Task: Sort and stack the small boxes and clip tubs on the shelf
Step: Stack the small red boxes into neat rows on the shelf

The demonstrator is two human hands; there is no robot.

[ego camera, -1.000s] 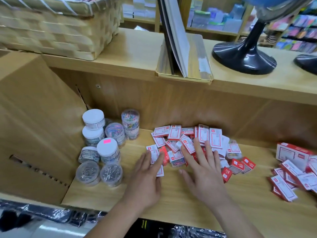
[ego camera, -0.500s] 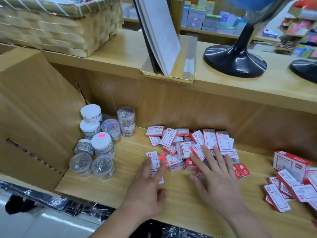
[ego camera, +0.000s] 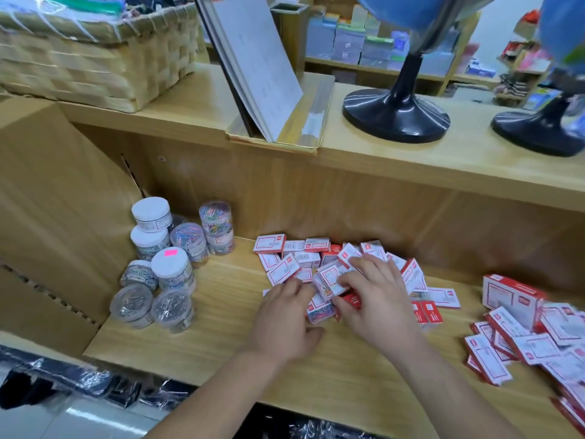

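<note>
Several small red-and-white boxes point(ego camera: 286, 267) lie in a loose heap in the middle of the wooden shelf point(ego camera: 205, 337). My right hand point(ego camera: 373, 299) has its fingers curled round a few of these boxes point(ego camera: 330, 277) at the front of the heap. My left hand point(ego camera: 285, 321) lies at the heap's left front edge, fingers bent against the boxes; whether it grips one is hidden. Round clip tubs point(ego camera: 167, 267), some with white lids and some clear, stand stacked at the shelf's left end. A second heap of larger red-and-white boxes point(ego camera: 522, 337) lies at the right.
A cardboard panel point(ego camera: 47, 217) walls the shelf's left side. On the upper shelf stand a woven basket point(ego camera: 95, 58), a gold tray point(ego camera: 304, 128) with leaning boards, and two black globe stands point(ego camera: 395, 115). Wrapped dark goods point(ego camera: 95, 384) lie below the front edge.
Both hands went from lying flat with spread fingers on the heap to closing in together; my right hand has curled round a few boxes. The camera has moved closer.
</note>
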